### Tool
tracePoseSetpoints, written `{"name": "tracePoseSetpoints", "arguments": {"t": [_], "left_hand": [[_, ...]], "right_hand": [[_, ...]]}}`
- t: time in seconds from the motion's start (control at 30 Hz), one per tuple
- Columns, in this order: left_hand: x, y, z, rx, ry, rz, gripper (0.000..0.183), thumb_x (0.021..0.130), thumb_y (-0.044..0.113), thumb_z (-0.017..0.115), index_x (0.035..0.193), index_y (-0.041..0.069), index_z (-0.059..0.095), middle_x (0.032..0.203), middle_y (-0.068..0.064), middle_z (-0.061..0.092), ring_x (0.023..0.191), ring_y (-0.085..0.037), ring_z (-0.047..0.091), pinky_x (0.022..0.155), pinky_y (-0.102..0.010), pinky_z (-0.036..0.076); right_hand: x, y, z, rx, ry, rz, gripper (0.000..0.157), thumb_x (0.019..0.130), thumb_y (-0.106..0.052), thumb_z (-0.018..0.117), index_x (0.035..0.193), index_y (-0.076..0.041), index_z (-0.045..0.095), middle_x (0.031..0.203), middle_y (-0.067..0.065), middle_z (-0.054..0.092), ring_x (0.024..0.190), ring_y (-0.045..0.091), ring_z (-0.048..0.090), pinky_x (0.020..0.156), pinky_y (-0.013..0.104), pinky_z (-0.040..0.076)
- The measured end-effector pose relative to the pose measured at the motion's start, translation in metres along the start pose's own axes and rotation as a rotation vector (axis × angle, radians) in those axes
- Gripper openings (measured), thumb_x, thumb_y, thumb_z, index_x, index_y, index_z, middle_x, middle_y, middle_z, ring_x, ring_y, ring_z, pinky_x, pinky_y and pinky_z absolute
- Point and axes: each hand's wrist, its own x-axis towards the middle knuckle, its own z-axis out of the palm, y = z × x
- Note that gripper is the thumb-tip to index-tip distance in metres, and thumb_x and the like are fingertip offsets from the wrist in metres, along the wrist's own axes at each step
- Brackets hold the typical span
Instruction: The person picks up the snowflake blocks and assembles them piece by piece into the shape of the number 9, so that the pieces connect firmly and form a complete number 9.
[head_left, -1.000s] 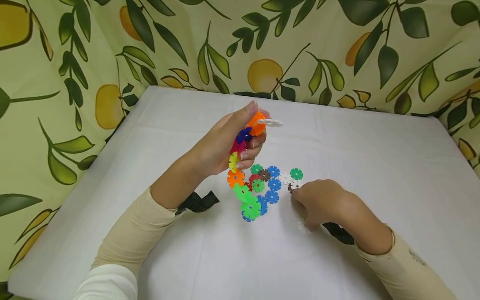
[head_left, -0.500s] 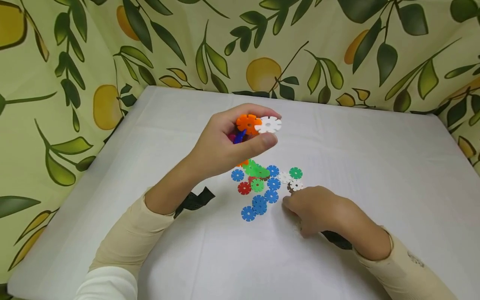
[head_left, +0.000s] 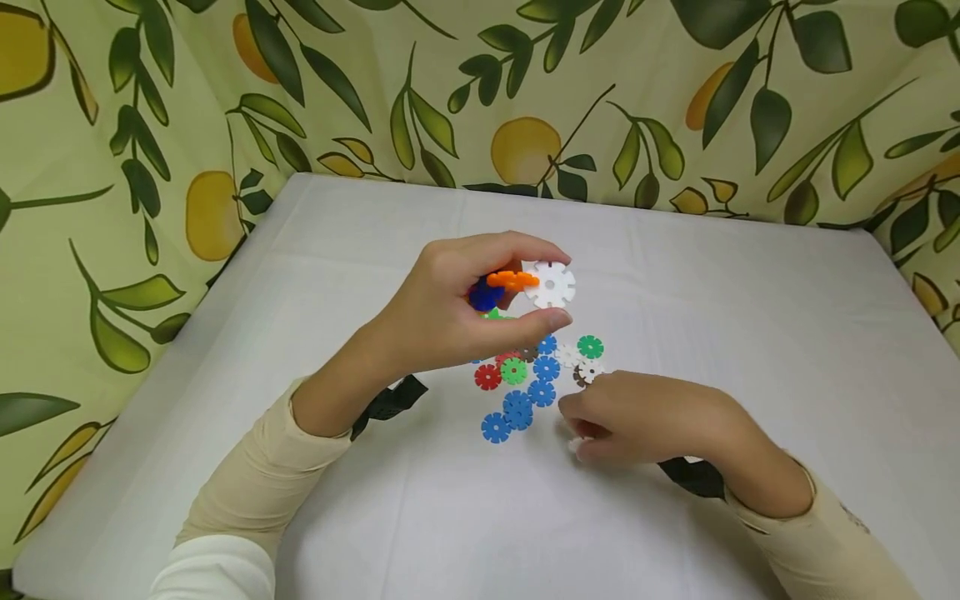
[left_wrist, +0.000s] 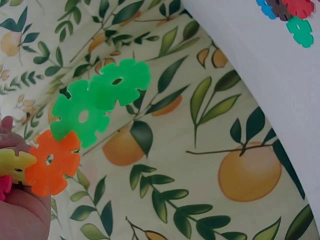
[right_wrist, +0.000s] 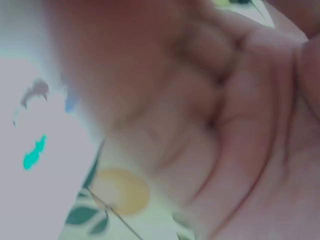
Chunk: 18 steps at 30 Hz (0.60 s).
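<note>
In the head view my left hand (head_left: 457, 304), raised above the table, holds a chain of slotted interlocking discs. At the front of that chain a white disc (head_left: 561, 290) stands between thumb and forefinger, slotted into an orange disc (head_left: 510, 280), with a dark blue disc (head_left: 483, 296) behind. The left wrist view shows the chain's other end: a yellow disc (left_wrist: 12, 159), an orange disc and green discs (left_wrist: 75, 105). My right hand (head_left: 652, 417) is low over the table, its fingertips pinching a white disc (head_left: 575, 444), mostly hidden. The right wrist view shows mainly palm.
Loose discs lie mid-table: blue discs (head_left: 517, 410), a red disc (head_left: 487, 377), a light green disc (head_left: 513, 371), white discs (head_left: 592, 369) and a darker green disc (head_left: 590, 347). A patterned cloth (head_left: 525, 150) hangs behind the white table (head_left: 420, 517).
My left hand has turned and lowered slightly, swinging the chain's green end away behind it. The white front disc now faces the camera. My right hand has shifted slightly, with a white disc at its fingertips.
</note>
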Motion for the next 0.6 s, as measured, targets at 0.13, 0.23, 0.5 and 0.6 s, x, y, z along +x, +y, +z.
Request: {"name": "tracePoseSetpoints", "arguments": {"t": [0.13,0.23,0.5,0.6], "left_hand": [[0.000,-0.001,0.002,0.012,-0.027,0.007,0.041,0.077,0.009,0.086,0.112,-0.003,0.068,0.099,-0.006,0.072,0.085,-0.008,0.064,0.074,-0.026,0.055],[-0.001,-0.001,0.004,0.014,-0.047,0.007,0.040,0.077,0.011,0.086,0.111,-0.002,0.068,0.099,-0.005,0.072,0.080,-0.007,0.062,0.072,-0.026,0.054],[-0.001,-0.001,0.008,0.005,-0.091,-0.002,0.041,0.078,0.013,0.085,0.113,-0.002,0.068,0.102,-0.005,0.072,0.082,-0.005,0.063,0.073,-0.024,0.054],[-0.001,0.000,0.009,0.011,-0.099,-0.006,0.041,0.079,0.014,0.085,0.113,-0.001,0.069,0.101,-0.004,0.073,0.079,-0.004,0.062,0.071,-0.023,0.054]], "right_hand": [[-0.014,0.001,-0.016,0.053,0.319,-0.274,0.014,0.094,-0.012,0.072,0.093,-0.021,0.062,0.072,-0.017,0.053,0.062,0.001,0.052,0.054,0.020,0.045],[-0.023,-0.001,-0.023,0.066,0.631,-0.412,0.008,0.095,-0.013,0.071,0.100,-0.016,0.067,0.084,-0.015,0.063,0.070,0.003,0.059,0.062,0.019,0.052],[-0.028,-0.008,-0.024,0.081,0.945,-0.478,0.020,0.098,-0.019,0.068,0.105,-0.001,0.065,0.087,0.000,0.069,0.074,0.009,0.064,0.077,0.019,0.054],[-0.026,-0.009,-0.023,0.066,0.992,-0.500,0.034,0.100,-0.033,0.062,0.104,0.001,0.067,0.088,0.002,0.070,0.074,0.008,0.062,0.076,0.017,0.054]]}}
